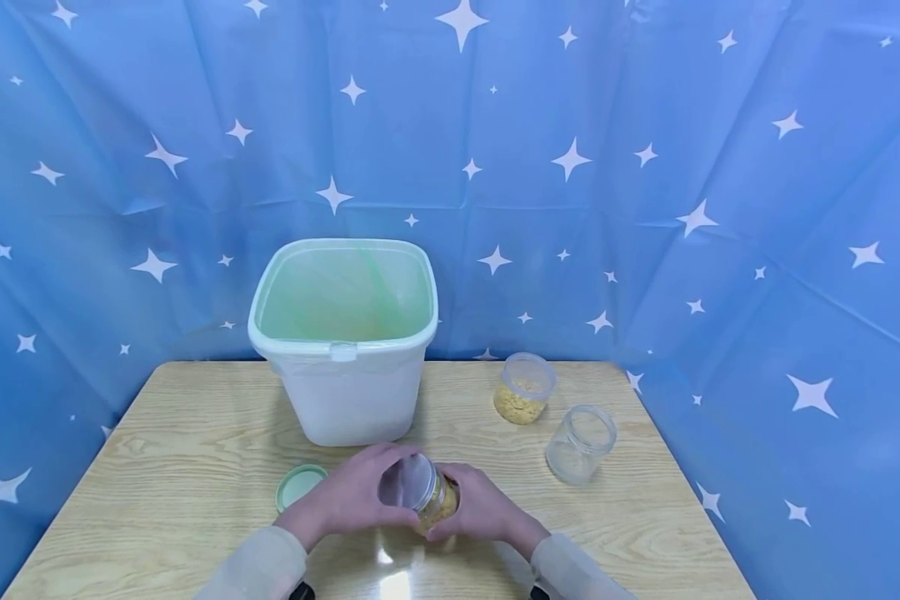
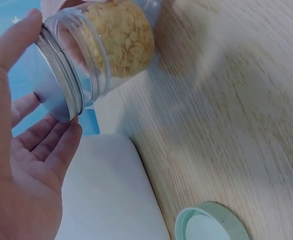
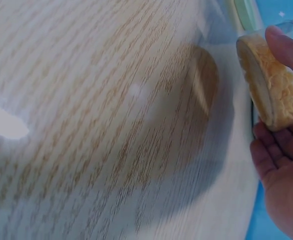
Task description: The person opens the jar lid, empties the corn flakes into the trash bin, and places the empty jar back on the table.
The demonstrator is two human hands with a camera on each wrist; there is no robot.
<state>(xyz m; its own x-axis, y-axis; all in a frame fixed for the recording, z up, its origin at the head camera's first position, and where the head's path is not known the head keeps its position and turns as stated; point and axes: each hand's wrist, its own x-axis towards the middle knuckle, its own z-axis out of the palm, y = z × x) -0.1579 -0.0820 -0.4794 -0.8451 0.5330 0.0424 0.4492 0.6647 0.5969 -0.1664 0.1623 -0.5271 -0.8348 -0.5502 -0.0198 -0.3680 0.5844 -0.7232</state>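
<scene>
One transparent jar (image 2: 99, 55) is held tilted over the front part of the table (image 1: 157, 467), before the white bin (image 1: 352, 396). Its silver lid (image 2: 54, 85) shines at the mouth, and yellow flakes (image 2: 129, 42) gather toward the base. The left hand (image 1: 356, 493) grasps this lid with curved fingers; the right hand (image 1: 483, 510) grasps the body near the base. Close on the left, a green cap (image 1: 302, 483) limits the room. To the right, wood surface stretches until an open container (image 1: 581, 446); both side edges of the table stand well apart from the hands.
</scene>
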